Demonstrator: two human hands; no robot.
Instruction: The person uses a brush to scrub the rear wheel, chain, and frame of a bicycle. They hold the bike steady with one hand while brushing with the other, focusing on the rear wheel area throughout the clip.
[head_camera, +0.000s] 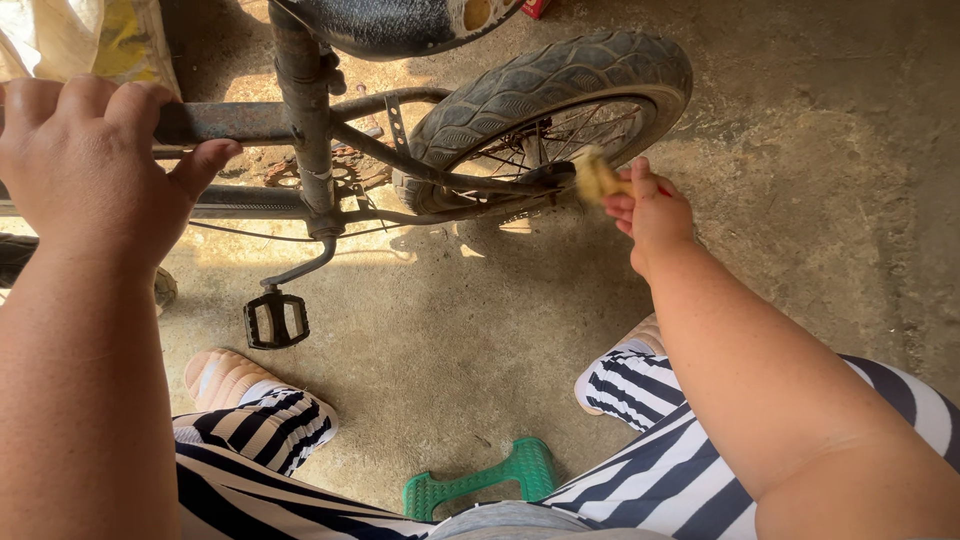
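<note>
On a rough concrete floor (800, 200) lit by patchy sunlight, a small bicycle stands crosswise in front of a seated person, seen from above. The left hand (85, 150) sits at the upper left, its fingers (130, 100) clenched over the top tube (225, 122) of the worn, rusty frame, thumb pointing toward the seat post (302, 110). The right hand (650, 212) reaches out to the rear wheel (550, 105), its fingers grasping a small yellowish sponge or cloth (597, 175) that touches the dark frame stay just beside the wheel hub, in front of the spokes. The knobbly black tyre curves above it. A worn black saddle (390, 20) shows at the top edge. A black pedal (275, 320) hangs low on its crank, near the floor. Below, the person's legs wear black-and-white striped trousers (640, 480), with pale slippers on both feet. A green plastic stool edge (480, 480) shows between the knees. A pale sack (70, 40) lies in the upper left corner.
</note>
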